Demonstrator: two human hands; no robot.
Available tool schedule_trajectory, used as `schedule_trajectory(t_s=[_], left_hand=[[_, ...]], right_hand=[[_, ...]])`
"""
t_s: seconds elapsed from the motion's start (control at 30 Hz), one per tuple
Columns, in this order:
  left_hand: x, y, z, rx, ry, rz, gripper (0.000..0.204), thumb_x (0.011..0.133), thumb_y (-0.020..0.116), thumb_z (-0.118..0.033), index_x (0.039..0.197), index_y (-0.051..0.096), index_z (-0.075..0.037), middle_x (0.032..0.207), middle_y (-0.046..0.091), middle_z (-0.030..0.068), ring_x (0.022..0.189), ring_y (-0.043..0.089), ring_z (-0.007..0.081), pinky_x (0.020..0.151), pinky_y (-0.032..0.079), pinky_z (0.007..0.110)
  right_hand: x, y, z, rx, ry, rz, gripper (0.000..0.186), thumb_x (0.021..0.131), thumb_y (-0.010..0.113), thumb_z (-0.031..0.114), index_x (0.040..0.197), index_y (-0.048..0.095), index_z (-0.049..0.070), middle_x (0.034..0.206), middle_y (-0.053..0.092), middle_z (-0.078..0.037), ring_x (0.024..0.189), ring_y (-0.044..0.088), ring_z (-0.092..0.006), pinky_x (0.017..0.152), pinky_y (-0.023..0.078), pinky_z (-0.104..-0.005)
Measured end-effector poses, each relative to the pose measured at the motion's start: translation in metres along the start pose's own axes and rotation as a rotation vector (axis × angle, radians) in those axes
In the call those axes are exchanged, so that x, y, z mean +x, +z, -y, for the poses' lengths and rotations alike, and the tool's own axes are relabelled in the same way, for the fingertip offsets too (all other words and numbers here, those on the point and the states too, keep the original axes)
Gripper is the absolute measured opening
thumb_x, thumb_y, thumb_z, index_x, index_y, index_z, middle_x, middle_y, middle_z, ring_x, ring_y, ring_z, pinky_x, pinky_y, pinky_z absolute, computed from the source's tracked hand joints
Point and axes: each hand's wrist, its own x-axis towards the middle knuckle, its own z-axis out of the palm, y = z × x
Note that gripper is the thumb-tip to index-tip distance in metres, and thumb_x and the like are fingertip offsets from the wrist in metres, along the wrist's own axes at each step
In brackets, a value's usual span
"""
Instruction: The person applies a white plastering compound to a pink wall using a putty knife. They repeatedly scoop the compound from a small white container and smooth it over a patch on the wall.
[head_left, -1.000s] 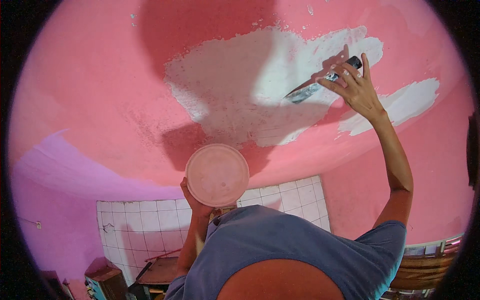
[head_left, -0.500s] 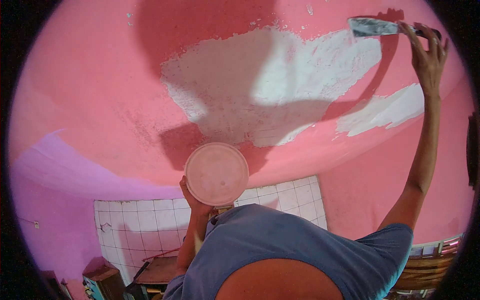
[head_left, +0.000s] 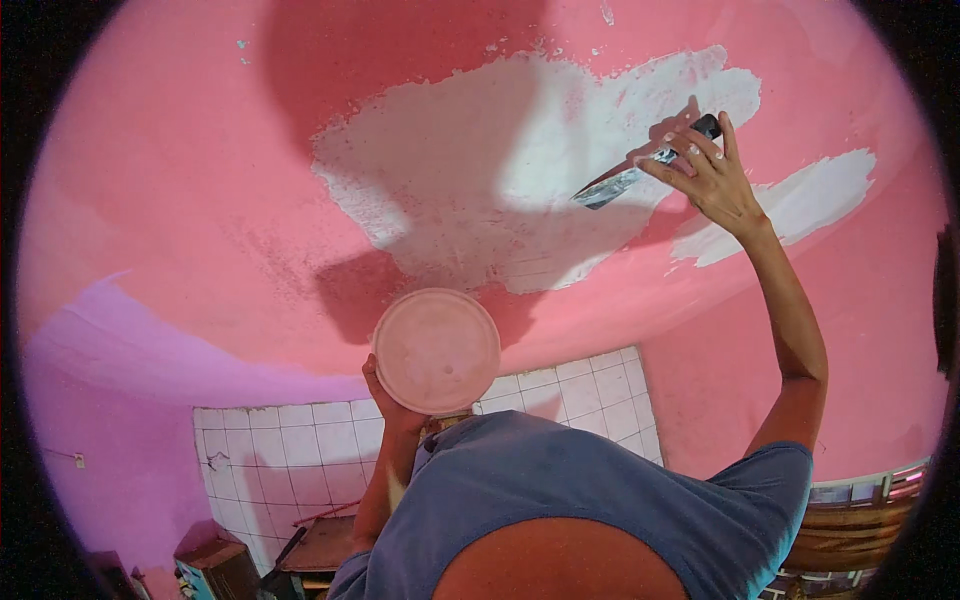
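My right hand [head_left: 708, 178] grips a wide putty knife [head_left: 612, 187] with a dark handle and a streaked metal blade. The blade lies against a large white filler patch [head_left: 540, 120] with ragged edges on the pink wall [head_left: 180, 200]; a second, smaller white patch [head_left: 810, 200] is just beside my hand. My left hand [head_left: 390, 385] is closed on the side of a round pale pink container [head_left: 435, 350], held low in front of me, its flat round face toward the camera.
White tiles [head_left: 280, 450] line the lower wall, with purple paint [head_left: 100, 370] and a socket [head_left: 79, 460] at the left. Wooden furniture [head_left: 230, 565] stands lower left, a brown wooden piece [head_left: 840, 530] lower right. My blue shirt [head_left: 570, 480] fills the bottom middle.
Half a second ago the knife was at the upper right, beyond the large patch; it has swung back down and left onto the patch. The container has barely moved.
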Motion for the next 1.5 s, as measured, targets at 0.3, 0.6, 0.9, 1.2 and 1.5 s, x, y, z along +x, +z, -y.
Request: schedule_trajectory(t_s=[0.3,0.6,0.9,1.2,1.5], left_hand=[[-0.007,0.004,0.000,0.017,0.084,0.047,0.058,0.090,0.039,-0.048,0.134,0.024,-0.013,0.131,0.038,0.0129,0.116,0.044,0.0278,0.090,0.046,0.045],[0.005,0.000,0.004,0.092,0.008,-0.185,0.065,0.080,0.044,-0.053,0.131,0.039,-0.012,0.130,0.042,0.0133,0.116,0.043,0.0324,0.092,0.041,0.052],[0.004,-0.001,0.004,0.069,-0.035,-0.082,0.063,0.080,0.044,-0.050,0.130,0.040,-0.013,0.131,0.042,0.0122,0.117,0.043,0.0323,0.092,0.040,0.052],[0.004,0.003,0.011,-0.056,-0.050,0.007,0.062,0.088,0.024,-0.056,0.132,0.033,-0.013,0.131,0.040,0.0131,0.116,0.044,0.0302,0.091,0.043,0.050],[-0.003,0.004,0.009,0.115,-0.010,-0.078,0.065,0.080,0.043,-0.053,0.131,0.038,-0.014,0.132,0.040,0.0127,0.119,0.040,0.0335,0.093,0.039,0.054]], right_hand=[[0.003,-0.023,-0.089,-0.247,0.058,-0.081,0.068,0.069,0.057,0.002,0.127,0.045,0.035,0.115,0.050,0.001,0.114,0.044,-0.0193,0.107,0.020,-0.0540],[-0.025,-0.070,-0.179,-0.391,0.184,-0.297,0.058,0.073,0.058,-0.001,0.122,0.053,0.029,0.113,0.053,-0.001,0.103,0.051,-0.0181,0.099,0.031,-0.0464],[-0.052,0.003,-0.024,-0.120,0.050,0.001,0.059,0.077,0.058,0.014,0.128,0.042,0.038,0.115,0.048,-0.001,0.112,0.045,-0.0175,0.106,0.023,-0.0555],[-0.033,0.017,-0.040,-0.083,0.076,-0.077,0.064,0.075,0.060,0.007,0.127,0.044,0.040,0.112,0.048,0.002,0.111,0.046,-0.0160,0.106,0.019,-0.0558],[-0.062,-0.046,-0.133,-0.398,0.243,-0.254,0.063,0.069,0.061,0.003,0.122,0.051,0.036,0.111,0.052,0.005,0.105,0.049,-0.0129,0.104,0.023,-0.0476]])
